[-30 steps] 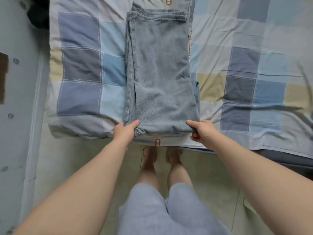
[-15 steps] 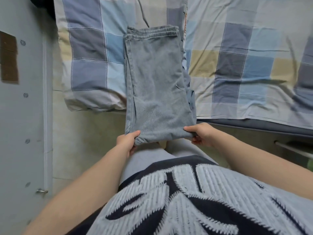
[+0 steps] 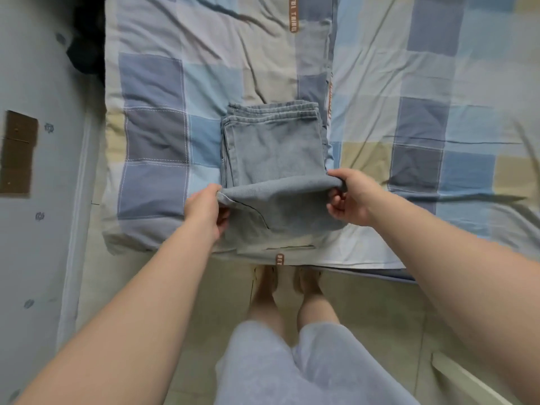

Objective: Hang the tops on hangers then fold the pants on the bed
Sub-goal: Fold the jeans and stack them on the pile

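Starting at the far left, a pale panel [image 3: 43, 258] carried a brown rectangular patch [image 3: 17, 153]. Beside it lay the bed [image 3: 152, 135], covered in blue, grey and cream checks. The left hand [image 3: 204, 211] gripped the left end of a raised fold in the grey-blue denim pants [image 3: 274, 150], its fingers curled under the cloth. The pants lay near the bed's front edge. Their far part was flat and stacked in layers, with the hems lined up at the far end, and their near part spread on the cover under the lifted fold. The right hand [image 3: 350, 197] pinched the fold's right end, with the thumb on top and the fingers curled beneath. Below, bare feet [image 3: 266, 283] stood on the tiled floor [image 3: 380, 317].
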The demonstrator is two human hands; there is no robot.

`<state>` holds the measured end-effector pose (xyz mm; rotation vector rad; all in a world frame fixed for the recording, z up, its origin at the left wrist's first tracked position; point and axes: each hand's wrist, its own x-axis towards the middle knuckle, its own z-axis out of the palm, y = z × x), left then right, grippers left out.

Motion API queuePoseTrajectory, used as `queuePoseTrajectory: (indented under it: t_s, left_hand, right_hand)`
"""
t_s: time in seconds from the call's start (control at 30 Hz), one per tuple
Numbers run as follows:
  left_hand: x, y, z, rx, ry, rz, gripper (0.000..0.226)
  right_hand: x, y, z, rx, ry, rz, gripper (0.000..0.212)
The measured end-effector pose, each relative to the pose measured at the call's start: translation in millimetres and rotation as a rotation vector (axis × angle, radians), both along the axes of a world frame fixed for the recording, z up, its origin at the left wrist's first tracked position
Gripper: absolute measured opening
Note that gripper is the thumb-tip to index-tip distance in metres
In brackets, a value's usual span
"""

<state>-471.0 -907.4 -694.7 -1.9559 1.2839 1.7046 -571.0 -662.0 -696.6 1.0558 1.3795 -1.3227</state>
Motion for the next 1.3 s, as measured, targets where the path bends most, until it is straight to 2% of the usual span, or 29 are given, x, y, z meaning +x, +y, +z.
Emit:
queuePoseTrajectory:
  t_s: [0.2, 0.4, 0.47, 0.53, 0.57, 0.63, 0.67, 0.73, 0.77, 0.83, 0.9, 0.93, 1.0, 1.07, 1.17, 1.23, 1.3]
  left_hand:
    - [-86.0, -21.0, -20.5, 0.038, 0.102, 0.031, 0.022]
    - [-147.2, -44.2, -57.1, -0.055, 0.256, 0.009, 0.029]
    - [-148.1, -42.0, -75.7, -0.202, 0.369, -0.177, 0.031]
    - [-131.9, -34.3, -95.4, -0.352, 0.441, -0.547, 0.069]
    - [-119.0, -28.0, -104.6, -0.443, 0.390, -0.829, 0.086]
    - [-90.8, -12.1, -117.2, -0.670, 0.188, -1.361, 0.092]
    - [-78.8, -4.9, -121.8, -0.716, 0.112, -1.518, 0.088]
    - [-62.9, 3.6, -125.8, -0.711, 0.046, -1.612, 0.083]
    - [-59.3, 4.4, -126.9, -0.720, 0.045, -1.606, 0.082]
    - [-58.1, 1.6, -124.8, -0.818, 0.073, -1.539, 0.084]
    - [-61.4, -6.4, -125.7, -0.924, 0.075, -1.293, 0.095]
    - [-64.5, -11.5, -127.9, -0.898, 0.062, -1.118, 0.102]
    - [-74.0, -24.4, -136.1, -0.628, 0.080, -0.758, 0.111]
    - [-82.5, -35.8, -146.3, -0.350, 0.098, -0.561, 0.101]
    - [-89.2, -44.6, -151.2, -0.241, 0.043, -0.561, 0.100]
    - [-92.2, -47.5, -153.1, -0.196, 0.065, -0.575, 0.102]
    - [-91.6, -49.4, -155.1, -0.135, 0.100, -0.608, 0.086]
  right_hand:
    - [-75.7, -30.7, -28.6, 0.042, 0.039, -0.084, 0.028]
    - [-146.3, -61.6, -57.2, 0.005, 0.210, 0.009, 0.016]
    - [-152.7, -66.4, -73.0, 0.089, 0.411, 0.214, 0.015]
    - [-142.2, -64.5, -91.5, 0.217, 0.678, 0.529, 0.043]
    - [-129.6, -61.9, -98.9, 0.246, 0.733, 0.710, 0.055]
    - [-95.2, -52.6, -111.7, 0.324, 0.686, 1.084, 0.069]
    - [-77.6, -45.7, -117.5, 0.353, 0.632, 1.247, 0.071]
    - [-49.9, -32.1, -124.6, 0.330, 0.542, 1.391, 0.074]
    - [-42.3, -25.9, -125.6, 0.319, 0.554, 1.371, 0.074]
    - [-39.1, -15.1, -125.2, 0.369, 0.692, 1.227, 0.072]
    - [-45.2, -5.3, -126.8, 0.503, 0.820, 1.048, 0.076]
    - [-49.9, -0.3, -128.8, 0.547, 0.821, 0.965, 0.078]
    - [-60.2, 7.7, -135.2, 0.501, 0.679, 0.804, 0.081]
    - [-68.6, 9.8, -144.3, 0.318, 0.450, 0.619, 0.075]
    - [-75.6, 6.1, -160.4, 0.070, 0.291, 0.458, 0.053]
    - [-74.5, 3.6, -170.1, -0.014, 0.323, 0.428, 0.041]
    - [-71.6, 3.6, -175.5, -0.059, 0.346, 0.388, 0.038]
